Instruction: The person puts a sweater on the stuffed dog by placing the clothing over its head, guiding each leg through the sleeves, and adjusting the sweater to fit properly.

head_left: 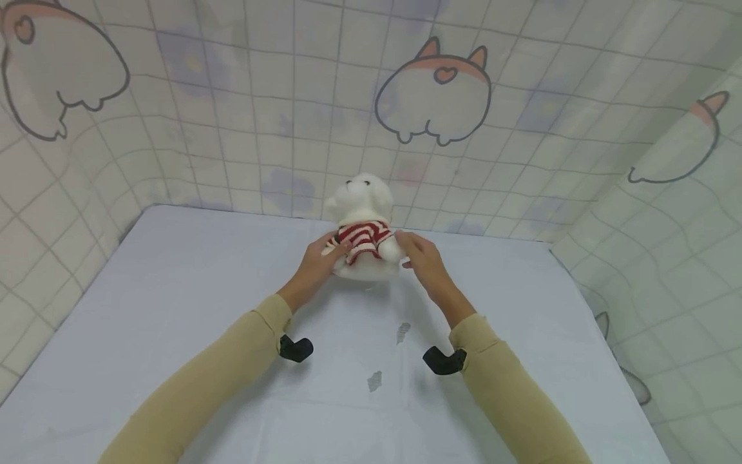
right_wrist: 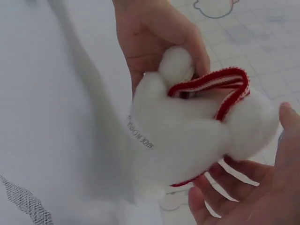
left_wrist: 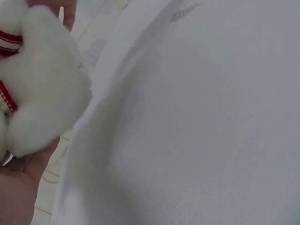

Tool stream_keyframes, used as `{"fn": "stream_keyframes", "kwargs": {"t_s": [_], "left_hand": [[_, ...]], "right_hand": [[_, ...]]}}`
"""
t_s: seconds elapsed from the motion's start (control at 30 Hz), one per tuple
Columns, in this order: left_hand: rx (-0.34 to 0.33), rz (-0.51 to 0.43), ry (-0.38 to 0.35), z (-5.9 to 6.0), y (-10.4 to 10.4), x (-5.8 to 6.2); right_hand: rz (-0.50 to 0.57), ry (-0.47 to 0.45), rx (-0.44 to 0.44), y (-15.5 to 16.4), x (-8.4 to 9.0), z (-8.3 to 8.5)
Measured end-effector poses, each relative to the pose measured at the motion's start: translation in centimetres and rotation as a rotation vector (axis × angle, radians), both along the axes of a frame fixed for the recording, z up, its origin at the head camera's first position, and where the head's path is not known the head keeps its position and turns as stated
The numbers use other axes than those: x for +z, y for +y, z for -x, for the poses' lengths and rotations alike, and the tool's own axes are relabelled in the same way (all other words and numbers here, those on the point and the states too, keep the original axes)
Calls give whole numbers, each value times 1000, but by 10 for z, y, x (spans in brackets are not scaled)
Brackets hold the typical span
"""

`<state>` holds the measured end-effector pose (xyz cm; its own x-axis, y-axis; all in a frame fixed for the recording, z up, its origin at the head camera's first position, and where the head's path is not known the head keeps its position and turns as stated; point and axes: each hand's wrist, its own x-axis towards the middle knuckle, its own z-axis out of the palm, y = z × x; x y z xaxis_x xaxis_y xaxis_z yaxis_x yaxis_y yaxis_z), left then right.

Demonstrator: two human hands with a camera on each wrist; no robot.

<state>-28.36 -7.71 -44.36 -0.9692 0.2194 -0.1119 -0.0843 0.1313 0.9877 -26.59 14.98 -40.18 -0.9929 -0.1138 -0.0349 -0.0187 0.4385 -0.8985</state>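
A white plush toy in a red and white striped shirt sits upright at the far middle of the pale sheet, close to the back wall. My left hand grips its left side, thumb on the shirt; in the right wrist view its fingers curl round the back of the toy. My right hand cups the toy's right side, fingers under it and thumb over it. The left wrist view shows only white fluff against my palm.
The pale sheet covers the whole table and bears two small grey marks. Walls of tiled cloth with cartoon animal prints close in the back and both sides. Black wrist camera mounts sit under each beige sleeve.
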Motion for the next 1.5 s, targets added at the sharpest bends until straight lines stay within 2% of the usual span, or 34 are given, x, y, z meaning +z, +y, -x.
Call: {"fn": "stream_keyframes", "kwargs": {"t_s": [0.1, 0.33, 0.6, 0.73, 0.93, 1.13, 1.33, 1.5], "left_hand": [[-15, 73, 90, 2, 1, 0], [-107, 75, 222, 6, -4, 2], [-152, 161, 400, 13, -7, -2], [-135, 212, 431, 14, -12, -7], [-64, 312, 508, 15, -23, -19], [-21, 347, 507, 15, -29, -25], [-33, 442, 477, 18, -24, -26], [-61, 478, 452, 21, -22, -24]], "right_hand": [[-12, -29, 50, 0, 1, 0], [6, -24, 62, 0, -7, 5], [-47, 74, 61, -8, -28, 14], [-88, 112, 43, -15, -41, 18], [-111, 141, 4, -31, -52, 22], [-180, 174, -15, -42, -56, 26], [-239, 183, -21, -43, -59, 25], [-241, 165, -25, -40, -60, 24]]}}
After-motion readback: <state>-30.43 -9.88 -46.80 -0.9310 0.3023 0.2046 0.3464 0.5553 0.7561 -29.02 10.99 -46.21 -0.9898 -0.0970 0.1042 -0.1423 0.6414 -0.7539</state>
